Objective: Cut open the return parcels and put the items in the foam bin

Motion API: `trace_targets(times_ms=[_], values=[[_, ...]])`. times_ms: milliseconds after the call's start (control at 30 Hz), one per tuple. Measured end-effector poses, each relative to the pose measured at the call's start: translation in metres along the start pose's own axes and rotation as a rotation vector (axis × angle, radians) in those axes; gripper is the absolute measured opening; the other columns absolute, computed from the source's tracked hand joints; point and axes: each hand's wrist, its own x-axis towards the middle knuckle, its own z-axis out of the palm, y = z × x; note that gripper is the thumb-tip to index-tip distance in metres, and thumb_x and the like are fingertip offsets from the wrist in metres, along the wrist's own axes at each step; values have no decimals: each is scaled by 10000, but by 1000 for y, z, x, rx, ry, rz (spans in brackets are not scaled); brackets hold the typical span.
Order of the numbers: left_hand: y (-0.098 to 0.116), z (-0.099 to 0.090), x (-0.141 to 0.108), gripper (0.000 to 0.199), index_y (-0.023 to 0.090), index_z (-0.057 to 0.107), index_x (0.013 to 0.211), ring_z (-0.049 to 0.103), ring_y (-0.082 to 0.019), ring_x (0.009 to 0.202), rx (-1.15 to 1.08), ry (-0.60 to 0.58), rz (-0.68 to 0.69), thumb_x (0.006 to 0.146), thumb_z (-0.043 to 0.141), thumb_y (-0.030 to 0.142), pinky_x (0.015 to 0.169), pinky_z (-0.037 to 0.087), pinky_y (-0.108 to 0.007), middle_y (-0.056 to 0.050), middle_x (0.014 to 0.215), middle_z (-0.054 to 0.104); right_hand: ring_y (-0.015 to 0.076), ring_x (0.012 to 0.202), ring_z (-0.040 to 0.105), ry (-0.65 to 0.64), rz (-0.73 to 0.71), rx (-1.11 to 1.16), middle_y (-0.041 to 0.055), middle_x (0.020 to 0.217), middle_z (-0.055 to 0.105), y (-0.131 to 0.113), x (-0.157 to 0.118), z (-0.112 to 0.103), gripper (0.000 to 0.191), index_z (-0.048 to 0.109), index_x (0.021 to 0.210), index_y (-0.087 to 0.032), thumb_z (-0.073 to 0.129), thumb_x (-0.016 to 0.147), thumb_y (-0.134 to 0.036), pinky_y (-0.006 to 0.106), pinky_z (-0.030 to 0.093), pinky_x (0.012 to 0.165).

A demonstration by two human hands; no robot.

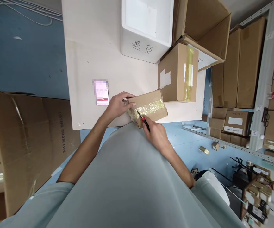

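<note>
Phone on table, left of box

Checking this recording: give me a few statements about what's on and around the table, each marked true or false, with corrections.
1. The right hand holds a knife. True.
2. The left hand rests on the phone. False: it is on the small box, and the phone lies apart from it on the table.
3. The phone's screen is lit. True.
4. The white box has a lid on it. False: its top is open.
5. Shiny tape runs along the small box's upper face. True.
</note>
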Motion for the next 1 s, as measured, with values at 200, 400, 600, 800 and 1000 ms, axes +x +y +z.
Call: trace_targets(times_ms=[200,400,600,800,1000], values=[[-3,0,2,363,229,832,1177,729,-293,1120,-19,3,44,860,807,405,1040,608,-447,-71,1197,792,341,1052,813,-51,59,-66,127,1232,842,-30,10,2,562,412,1718,-251,323,1181,-392,388,583,867],[-4,2,2,354,236,838,1179,732,-286,1108,-49,1,33,859,810,385,1062,605,-435,-64,1198,782,345,1030,822,-136,172,-244,246,1203,816,-63,6,2,692,243,1784,-128,314,1096,-126,438,636,833],[-4,4,3,347,211,838,1158,743,-251,999,-38,14,35,846,794,354,976,626,-392,-66,1170,796,314,1038,842,-152,220,-328,281,1136,818,-89,17,-5,691,278,1760,-49,400,1079,-73,375,663,833],[0,8,-1,338,215,835,1155,747,-226,956,-33,29,15,853,771,351,956,642,-384,-62,1178,805,264,971,858,-56,243,-353,229,1012,840,-101,18,-6,621,425,1678,16,445,1058,-1,288,668,789],[1,20,-7,306,214,838,1137,757,-222,950,11,76,27,856,738,281,936,648,-372,-63,1158,803,262,976,860,-42,229,-342,228,976,836,-98,20,1,573,480,1640,38,427,1070,15,282,671,809]])
